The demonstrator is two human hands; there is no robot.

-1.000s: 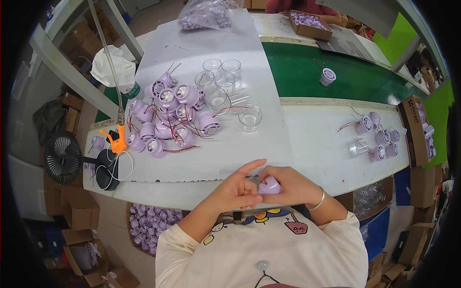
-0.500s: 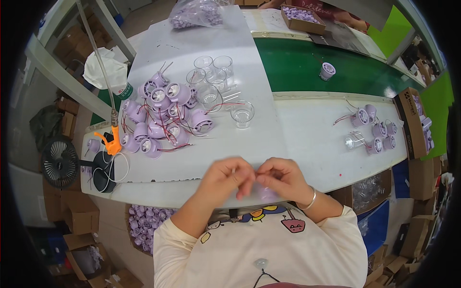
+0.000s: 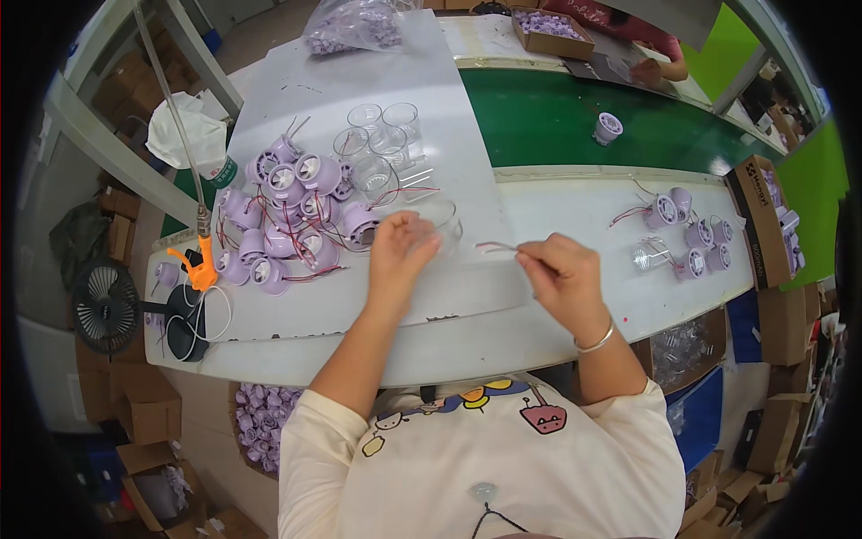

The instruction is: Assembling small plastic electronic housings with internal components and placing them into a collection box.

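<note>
My left hand (image 3: 400,254) reaches to a clear plastic cup (image 3: 446,226), its fingers curled at the cup's left side. To the right, my right hand (image 3: 566,274) pinches a few thin wires (image 3: 494,246), their red and white ends pointing left. Whatever else lies inside the right hand is hidden. Left of my left hand lies a pile of lilac round fan housings (image 3: 285,184) with red wires trailing out. Several more clear cups (image 3: 389,139) stand together just beyond the pile.
Several lilac housings (image 3: 699,234) and a clear cup (image 3: 648,254) lie at the right, beside a cardboard box (image 3: 752,225). One housing (image 3: 607,128) stands on the green belt (image 3: 539,117). An orange air gun (image 3: 201,269) and a black fan (image 3: 109,305) are at the left. Across the belt, another person works.
My hands have parted and moved forward from the table's near edge. The left has gone to the clear cup; the right now shows wires in its fingertips. The lilac part beneath them is out of sight.
</note>
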